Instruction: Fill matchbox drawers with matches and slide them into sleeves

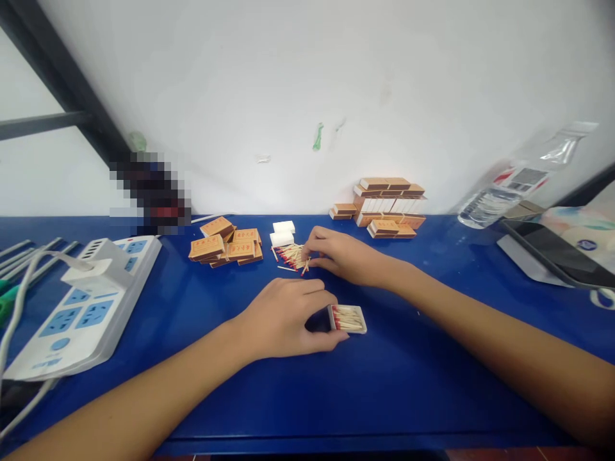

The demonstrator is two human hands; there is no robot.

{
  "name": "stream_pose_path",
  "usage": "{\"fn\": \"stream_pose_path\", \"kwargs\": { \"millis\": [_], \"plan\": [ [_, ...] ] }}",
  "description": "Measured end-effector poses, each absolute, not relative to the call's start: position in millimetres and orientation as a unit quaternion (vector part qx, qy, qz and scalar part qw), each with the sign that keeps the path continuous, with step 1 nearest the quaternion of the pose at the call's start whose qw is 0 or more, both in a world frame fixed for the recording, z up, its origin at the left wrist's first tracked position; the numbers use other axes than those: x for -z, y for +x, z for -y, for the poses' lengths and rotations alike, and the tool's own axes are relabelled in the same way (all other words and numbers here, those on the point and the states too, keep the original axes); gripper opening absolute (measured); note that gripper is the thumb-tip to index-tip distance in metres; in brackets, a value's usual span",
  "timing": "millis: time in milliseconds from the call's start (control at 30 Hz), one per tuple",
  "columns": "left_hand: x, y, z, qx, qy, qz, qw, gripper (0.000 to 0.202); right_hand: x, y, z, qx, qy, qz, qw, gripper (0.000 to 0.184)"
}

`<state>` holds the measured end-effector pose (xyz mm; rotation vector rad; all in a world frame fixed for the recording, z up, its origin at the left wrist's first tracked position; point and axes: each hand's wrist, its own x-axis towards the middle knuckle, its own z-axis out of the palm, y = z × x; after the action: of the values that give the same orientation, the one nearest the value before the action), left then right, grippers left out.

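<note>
My left hand (293,317) grips the left end of a small white matchbox tray (364,328) between thumb and fingers. Several matches (348,318) with red heads lie inside it, heads toward my hand. Beyond it, my right hand (336,253) reaches into a loose pile of matches (288,255), thumb and fingertips brought together at its right edge. Whether a match is pinched there is partly hidden by the fingers. Two small white pieces (282,238), like empty trays, lie just behind the pile.
A jumbled heap of orange matchboxes (245,246) lies to the left, and a stacked group of matchboxes (391,203) stands by the wall. A white power strip (103,339) with cables occupies the left side. A water bottle (509,186) and a phone (557,250) are at right.
</note>
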<state>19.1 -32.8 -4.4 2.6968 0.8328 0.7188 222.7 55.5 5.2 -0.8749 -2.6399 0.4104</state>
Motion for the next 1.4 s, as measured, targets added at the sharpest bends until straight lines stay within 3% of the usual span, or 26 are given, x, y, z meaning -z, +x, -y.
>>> {"fn": "stream_pose_path", "kwargs": {
  "millis": [133, 567, 733, 1000, 1400],
  "plan": [
    [3, 18, 31, -0.245, 0.914, -0.297, 0.128, 0.029, -2, 234, -51, -0.137, -0.348, 0.915, 0.151, 0.006],
    [2, 7, 9, -0.256, 0.875, -0.405, 0.071, 0.031, -16, 279, -19, -0.168, -0.438, 0.868, 0.166, 0.017],
    [6, 6, 4, -0.255, 0.874, -0.406, 0.080, 0.030, -9, 286, -26, -0.149, -0.434, 0.877, 0.141, 0.016],
    [7, 6, 3, -0.272, 0.870, -0.402, 0.084, 0.028, -18, 278, -15, -0.156, -0.392, 0.877, 0.232, 0.012],
    [4, 7, 5, -0.260, 0.880, -0.384, 0.099, 0.029, -14, 265, -3, -0.184, -0.372, 0.886, 0.205, 0.008]
  ]
}}
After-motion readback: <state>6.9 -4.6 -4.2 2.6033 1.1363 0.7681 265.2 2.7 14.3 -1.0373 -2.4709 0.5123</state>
